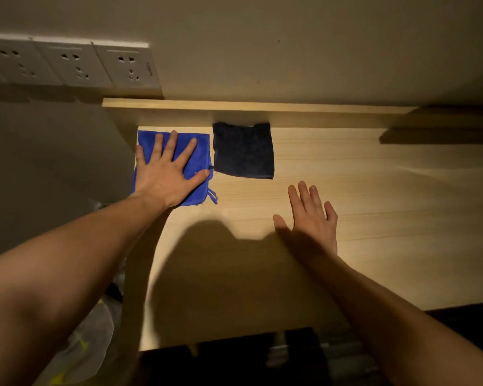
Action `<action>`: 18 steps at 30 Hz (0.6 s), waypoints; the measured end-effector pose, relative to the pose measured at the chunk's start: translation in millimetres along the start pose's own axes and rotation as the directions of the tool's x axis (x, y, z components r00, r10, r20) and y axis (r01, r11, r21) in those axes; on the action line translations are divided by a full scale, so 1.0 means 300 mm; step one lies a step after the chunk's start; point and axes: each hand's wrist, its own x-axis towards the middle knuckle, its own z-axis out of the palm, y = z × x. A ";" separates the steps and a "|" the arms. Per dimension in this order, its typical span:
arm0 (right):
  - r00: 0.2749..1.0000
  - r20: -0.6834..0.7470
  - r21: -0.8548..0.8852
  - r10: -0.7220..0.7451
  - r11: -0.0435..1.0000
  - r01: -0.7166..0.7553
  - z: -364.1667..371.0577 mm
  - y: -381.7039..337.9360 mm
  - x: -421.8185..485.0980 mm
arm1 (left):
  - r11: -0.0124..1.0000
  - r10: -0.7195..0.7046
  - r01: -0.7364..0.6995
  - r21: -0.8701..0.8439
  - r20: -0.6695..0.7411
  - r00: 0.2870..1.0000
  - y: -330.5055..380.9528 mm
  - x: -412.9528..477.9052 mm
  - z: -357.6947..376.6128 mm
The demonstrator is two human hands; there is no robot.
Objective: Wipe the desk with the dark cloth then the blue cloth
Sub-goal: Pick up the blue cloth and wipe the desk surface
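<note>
The left hand (169,174) lies flat w/ fingers spread on the square blue microfibre cloth (200,151), just left of the dark folded cloth (243,150) on the pale wooden desk (374,204), and the right hand (311,221) hovers open & empty nearer than the dark cloth, so the risk is wiping w/ blue first, the wrong order.

Both bare forearms reach forward from the near edge of the view. The left hand (170,174) lies flat, palm down, fingers spread and pointing toward 12 o'clock, the thumb angled out toward 3 o'clock. The right hand (311,221) is open too, palm down, fingers close together and pointing toward 11 o'clock, thumb out toward 9 o'clock. Neither hand grips anything.
</note>
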 end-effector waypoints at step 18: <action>0.994 -0.097 0.050 -0.041 0.998 0.046 0.026 0.007 -0.033 | 1.000 -0.017 0.016 -0.019 -0.015 1.000 0.097 -0.560 0.138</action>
